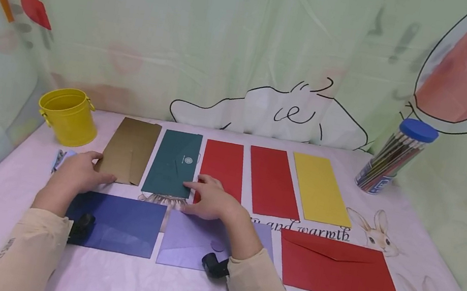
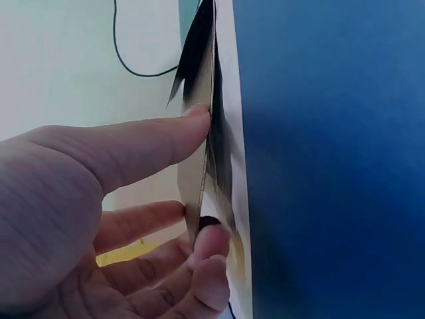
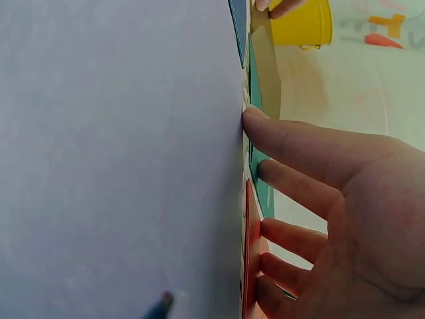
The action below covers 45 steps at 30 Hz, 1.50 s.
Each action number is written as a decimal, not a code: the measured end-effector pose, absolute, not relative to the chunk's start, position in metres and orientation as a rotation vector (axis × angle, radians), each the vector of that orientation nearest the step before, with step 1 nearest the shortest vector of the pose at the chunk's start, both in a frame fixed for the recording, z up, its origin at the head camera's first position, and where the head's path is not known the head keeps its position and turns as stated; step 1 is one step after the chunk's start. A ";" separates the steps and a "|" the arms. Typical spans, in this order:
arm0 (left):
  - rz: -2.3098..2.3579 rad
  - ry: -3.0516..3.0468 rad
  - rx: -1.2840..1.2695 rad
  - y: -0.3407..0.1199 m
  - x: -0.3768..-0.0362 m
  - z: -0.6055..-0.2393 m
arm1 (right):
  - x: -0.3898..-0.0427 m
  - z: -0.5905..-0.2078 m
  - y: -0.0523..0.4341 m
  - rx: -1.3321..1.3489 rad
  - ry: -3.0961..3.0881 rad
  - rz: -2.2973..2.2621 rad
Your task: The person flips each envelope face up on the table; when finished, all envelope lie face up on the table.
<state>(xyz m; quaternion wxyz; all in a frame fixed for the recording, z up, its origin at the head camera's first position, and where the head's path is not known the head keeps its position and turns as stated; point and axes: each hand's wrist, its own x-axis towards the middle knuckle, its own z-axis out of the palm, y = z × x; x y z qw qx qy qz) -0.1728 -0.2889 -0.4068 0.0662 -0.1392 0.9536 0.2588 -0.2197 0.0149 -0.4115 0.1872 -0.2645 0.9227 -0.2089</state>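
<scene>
In the head view my left hand (image 1: 81, 172) is at the near-left corner of a brown envelope (image 1: 130, 149). The left wrist view shows the thumb at the near edge of this brown envelope (image 2: 199, 159), the other fingers around its corner, which stands slightly off the table. My right hand (image 1: 215, 199) has its fingers spread, touching a dark green envelope (image 1: 172, 163) and a red envelope (image 1: 225, 165). Its thumb is beside the far edge of a lavender envelope (image 1: 185, 240). A blue envelope (image 1: 123, 225) lies under my left wrist.
Another red envelope (image 1: 273, 183) and a yellow envelope (image 1: 321, 188) continue the back row. A large red envelope (image 1: 339, 271) lies front right. A yellow bucket (image 1: 68, 120) stands back left, a blue-lidded pencil jar (image 1: 396, 157) back right. Small pale items (image 1: 61, 158) sit near my left hand.
</scene>
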 end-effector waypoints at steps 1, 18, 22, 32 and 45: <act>0.776 2.871 -0.426 -0.288 -0.173 -0.407 | -0.220 -0.411 0.015 -0.745 2.597 -0.592; 0.656 3.051 -0.333 -0.270 -0.173 -0.402 | -0.218 -0.411 0.013 -0.754 2.631 -0.614; 0.700 3.144 -0.225 -0.250 -0.173 -0.392 | -0.218 -0.408 0.013 -0.770 2.678 -0.661; 0.780 3.220 0.176 -0.183 -0.180 -0.383 | -0.219 -0.381 0.052 -0.687 2.677 -0.842; 0.880 2.927 0.473 -0.049 -0.211 -0.398 | -0.239 -0.382 0.196 -0.385 2.815 -0.777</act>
